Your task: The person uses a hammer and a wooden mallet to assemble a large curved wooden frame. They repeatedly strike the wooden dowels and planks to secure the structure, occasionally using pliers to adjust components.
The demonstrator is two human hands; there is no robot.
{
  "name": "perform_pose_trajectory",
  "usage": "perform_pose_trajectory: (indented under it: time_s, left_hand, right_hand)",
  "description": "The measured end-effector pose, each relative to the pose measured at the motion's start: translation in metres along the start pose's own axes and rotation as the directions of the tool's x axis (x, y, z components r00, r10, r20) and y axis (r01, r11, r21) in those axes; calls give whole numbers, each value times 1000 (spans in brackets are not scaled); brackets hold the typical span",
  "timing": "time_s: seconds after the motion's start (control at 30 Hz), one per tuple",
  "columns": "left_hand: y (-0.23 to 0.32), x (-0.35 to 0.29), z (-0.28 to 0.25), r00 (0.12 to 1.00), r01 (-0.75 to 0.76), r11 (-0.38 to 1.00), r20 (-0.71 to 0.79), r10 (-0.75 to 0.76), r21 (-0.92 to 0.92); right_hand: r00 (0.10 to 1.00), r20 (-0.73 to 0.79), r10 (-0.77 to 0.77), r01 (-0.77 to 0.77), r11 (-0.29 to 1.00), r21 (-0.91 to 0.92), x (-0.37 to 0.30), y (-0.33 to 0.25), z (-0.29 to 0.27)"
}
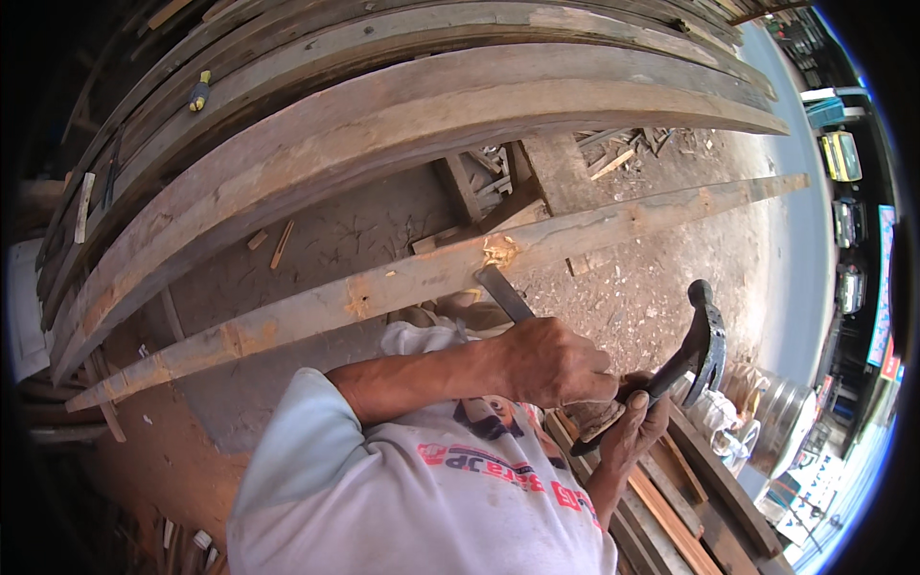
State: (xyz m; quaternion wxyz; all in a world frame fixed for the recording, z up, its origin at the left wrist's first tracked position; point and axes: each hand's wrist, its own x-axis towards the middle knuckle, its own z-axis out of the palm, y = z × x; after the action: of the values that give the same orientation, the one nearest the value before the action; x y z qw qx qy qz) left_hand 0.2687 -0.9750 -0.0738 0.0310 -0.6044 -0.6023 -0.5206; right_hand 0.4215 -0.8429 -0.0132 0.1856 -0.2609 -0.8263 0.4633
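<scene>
Currently, left grip (556,364) around chisel (504,293), right grip (636,431) around hammer (678,367)

The hammer (682,363) is right of the chisel (504,294).

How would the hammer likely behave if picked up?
The hammer is probably head-heavy: its bulky head looks metal. It should stay stiff, the handle showing no bend. It may twist, since the head juts sideways.
</scene>
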Motion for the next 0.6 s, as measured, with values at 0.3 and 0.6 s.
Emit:
perform_pose_trajectory:
  time_s: [0.3,0.6]
  left_hand:
    - [14,22,-8,987,24,985,-153,-51,-171]
    - [8,25,-15,975,52,980,-203,-92,-194]
  right_hand:
    - [996,-91,-12,20,997,81,4,16,-2]
    - [999,-29,22,-19,996,84,-5,39,-26]
